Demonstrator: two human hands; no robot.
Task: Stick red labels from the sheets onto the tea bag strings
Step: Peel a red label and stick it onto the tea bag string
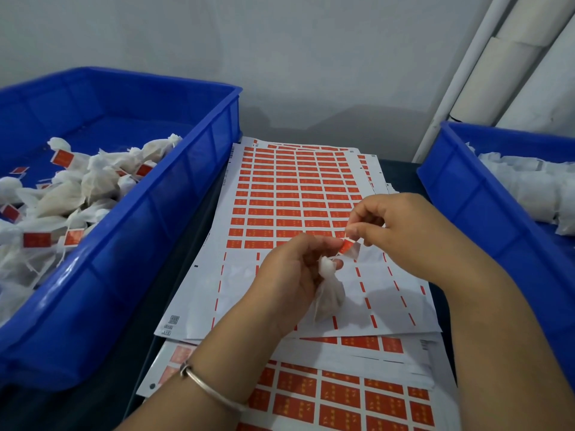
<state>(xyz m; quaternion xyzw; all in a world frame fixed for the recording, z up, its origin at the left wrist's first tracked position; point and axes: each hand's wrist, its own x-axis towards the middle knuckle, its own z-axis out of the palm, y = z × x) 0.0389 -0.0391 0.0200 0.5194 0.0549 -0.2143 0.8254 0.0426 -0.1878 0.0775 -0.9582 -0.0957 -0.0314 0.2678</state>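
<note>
My left hand [292,269] grips a white tea bag [329,293] by its gathered neck, and the bag hangs below the fingers. My right hand [401,228] pinches a small red label [346,245] right above the bag's top, where the string is too thin to make out. Both hands hover over a label sheet [289,194] whose far rows are full of red labels and whose near rows are peeled bare. More sheets [342,396] lie underneath, toward me.
A blue bin [174,194] at the left holds several tea bags with red labels [71,188]. A second blue bin [479,194] at the right holds unlabelled white tea bags [529,185]. White pipes [485,57] run up the wall at the back right.
</note>
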